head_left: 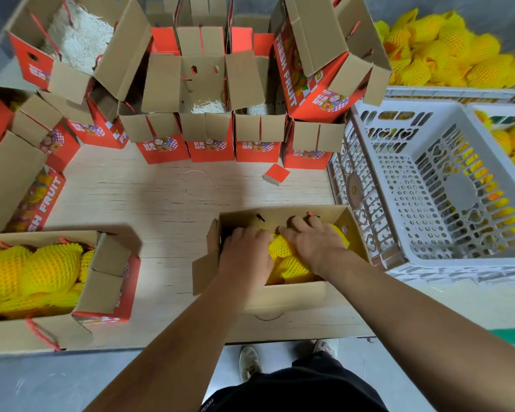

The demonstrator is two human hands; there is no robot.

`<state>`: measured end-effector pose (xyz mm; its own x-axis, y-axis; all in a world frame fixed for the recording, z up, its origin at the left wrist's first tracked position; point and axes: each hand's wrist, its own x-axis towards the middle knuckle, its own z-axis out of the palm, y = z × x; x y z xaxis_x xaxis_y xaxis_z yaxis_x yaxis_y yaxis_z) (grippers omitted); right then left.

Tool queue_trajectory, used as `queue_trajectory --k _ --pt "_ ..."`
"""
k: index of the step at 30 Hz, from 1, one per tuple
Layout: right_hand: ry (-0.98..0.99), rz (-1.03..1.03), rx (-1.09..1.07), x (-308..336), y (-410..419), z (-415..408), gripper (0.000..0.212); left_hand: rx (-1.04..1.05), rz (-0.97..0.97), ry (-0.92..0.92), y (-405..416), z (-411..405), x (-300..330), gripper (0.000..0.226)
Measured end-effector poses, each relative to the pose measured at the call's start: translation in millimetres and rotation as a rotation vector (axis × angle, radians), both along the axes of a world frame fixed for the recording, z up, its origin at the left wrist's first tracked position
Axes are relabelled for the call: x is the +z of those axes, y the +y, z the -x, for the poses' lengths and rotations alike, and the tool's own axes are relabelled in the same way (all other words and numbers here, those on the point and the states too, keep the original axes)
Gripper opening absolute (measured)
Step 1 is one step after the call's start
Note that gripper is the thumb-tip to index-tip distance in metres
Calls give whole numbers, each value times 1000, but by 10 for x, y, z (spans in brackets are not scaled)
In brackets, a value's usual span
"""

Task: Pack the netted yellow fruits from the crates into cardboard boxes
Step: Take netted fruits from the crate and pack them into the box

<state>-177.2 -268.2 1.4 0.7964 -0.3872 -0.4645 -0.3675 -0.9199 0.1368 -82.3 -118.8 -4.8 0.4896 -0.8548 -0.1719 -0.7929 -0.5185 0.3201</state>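
Observation:
An open cardboard box (292,295) stands on the table right in front of me, holding several netted yellow fruits (292,264). Both my hands are inside it. My left hand (246,251) presses palm-down on the fruits at the box's left side. My right hand (312,237) lies spread on a netted fruit at the right side. Whether either hand grips a fruit is hidden under the palms. More netted fruits (446,49) are heaped in a crate at the far right.
A filled box (101,281) of netted fruits sits at the left. Several open red-and-brown boxes (208,144) stand along the back, some with white shredded padding. An empty white plastic crate (428,185) is at right, another with fruits (509,138) beside it. A small red scrap (275,173) lies on the table.

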Motion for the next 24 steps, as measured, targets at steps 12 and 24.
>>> queue_trajectory --k 12,24 --pt "-251 31 -14 -24 -90 105 63 123 -117 -94 -170 32 -54 54" --pt "-273 -266 -241 250 -53 26 42 -194 -59 -169 -94 -71 178 22"
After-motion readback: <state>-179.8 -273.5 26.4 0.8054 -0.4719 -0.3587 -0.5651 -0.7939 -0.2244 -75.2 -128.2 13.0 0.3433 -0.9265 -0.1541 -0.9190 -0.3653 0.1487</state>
